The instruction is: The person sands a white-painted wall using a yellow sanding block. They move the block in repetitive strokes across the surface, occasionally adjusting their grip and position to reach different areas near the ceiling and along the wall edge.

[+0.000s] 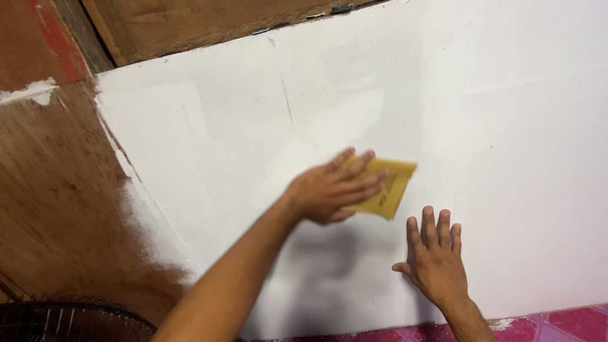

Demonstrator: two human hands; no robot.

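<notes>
Head view, looking down: a big white board (506, 126), propped at a slant and taking up most of the frame. Left hand (332, 190) pressed against the board near its middle, fingers laid flat over a folded yellow sheet of sandpaper (389, 187), pinning it to the white surface. Sandpaper poking out past the fingertips on the far side, one corner pointing up and right, dark print on its back too small to read. Left hand slightly blurred. Right hand (434, 256) just below and to the right of the sandpaper, close but not touching it, palm flat on the board, fingers together and pointing up, thumb spread out to the left, gripping nothing. Soft shadow of the left forearm falling across the board's lower middle.

Round about: brown wooden surface (57, 209) beyond the board's left edge, dusted with white along the border where the coating feathers out. White smear (31, 92) near the upper left corner, next to a red patch (38, 38). Bare plywood panel (190, 25) above the board's top edge. Dark wire grille of a fan (69, 323) in the bottom left corner, partly cut off. Pink tiled floor (557, 323) under the board's bottom right corner. Between the hands and the rest of the board, only open white surface.
</notes>
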